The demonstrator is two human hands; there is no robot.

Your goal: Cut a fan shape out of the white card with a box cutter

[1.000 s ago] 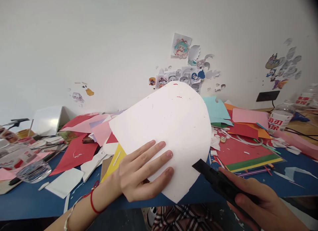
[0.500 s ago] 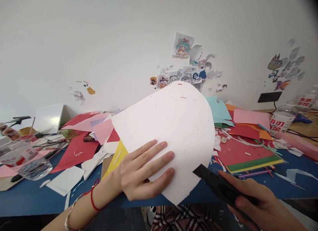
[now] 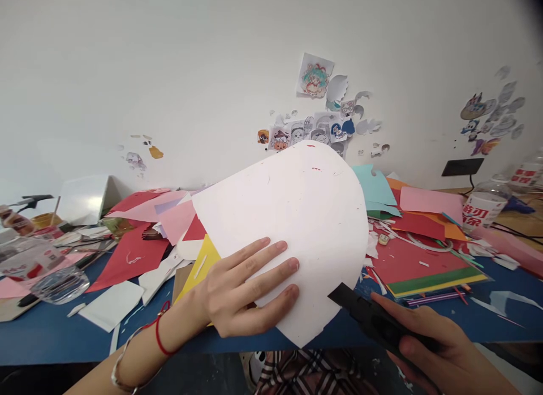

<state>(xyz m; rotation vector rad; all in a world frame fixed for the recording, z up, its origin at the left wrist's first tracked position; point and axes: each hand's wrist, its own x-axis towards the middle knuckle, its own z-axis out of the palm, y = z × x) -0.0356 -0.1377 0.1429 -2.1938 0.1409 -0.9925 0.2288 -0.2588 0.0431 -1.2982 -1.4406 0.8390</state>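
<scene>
A large white sheet of card point(image 3: 292, 208), cut round along its far and right edges, takes up the middle of the head view. It carries a few red marks near its top, and its pointed near corner reaches past the table's edge. My left hand point(image 3: 250, 287) lies across its lower left part, fingers stretched and spread; the thumb is hidden. In my right hand point(image 3: 432, 338) is a black utility knife point(image 3: 373, 318), fingers wrapped round the handle. Its blade tip is over the card's lower right edge; whether it touches I cannot tell.
The blue table point(image 3: 139, 350) holds red paper point(image 3: 131, 256), a clear plastic cup point(image 3: 61, 284), a stack of coloured sheets point(image 3: 436, 265) and many scraps. At the right stands a labelled plastic bottle point(image 3: 486, 205). Cut-out drawings point(image 3: 316, 75) are stuck on the wall.
The view has shifted very slightly. Both hands, the card and the knife keep nearly the same places relative to each other.
</scene>
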